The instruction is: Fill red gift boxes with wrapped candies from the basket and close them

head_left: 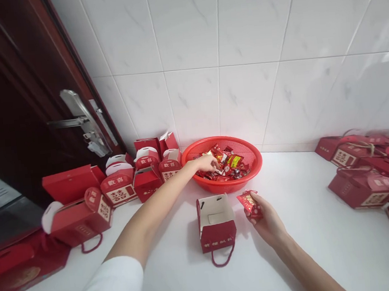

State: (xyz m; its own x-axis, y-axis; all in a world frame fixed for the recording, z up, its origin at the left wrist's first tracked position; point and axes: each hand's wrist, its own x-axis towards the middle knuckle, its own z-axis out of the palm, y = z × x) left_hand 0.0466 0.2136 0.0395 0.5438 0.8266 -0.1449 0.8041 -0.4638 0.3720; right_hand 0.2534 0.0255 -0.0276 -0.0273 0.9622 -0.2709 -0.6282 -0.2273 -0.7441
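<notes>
A red plastic basket [232, 188] with wrapped candies [232, 161] stands against the wall. My left hand [207, 163] reaches over its left rim, fingers bent down among the candies; whether they grip one is too small to tell. To the right, in front of the basket, my right hand [262, 212] is closed around red candy packets [251, 203]. Between my arms an open red gift box [218, 236] sits on the white table, its pale inside visible and its cord handle hanging toward me.
Several red boxes [118, 189] line the left side, some with lids up. More red boxes [366, 187] are piled at the right. Behind are a tiled wall [193, 99] and a dark door [11, 90] with a metal handle [84, 121].
</notes>
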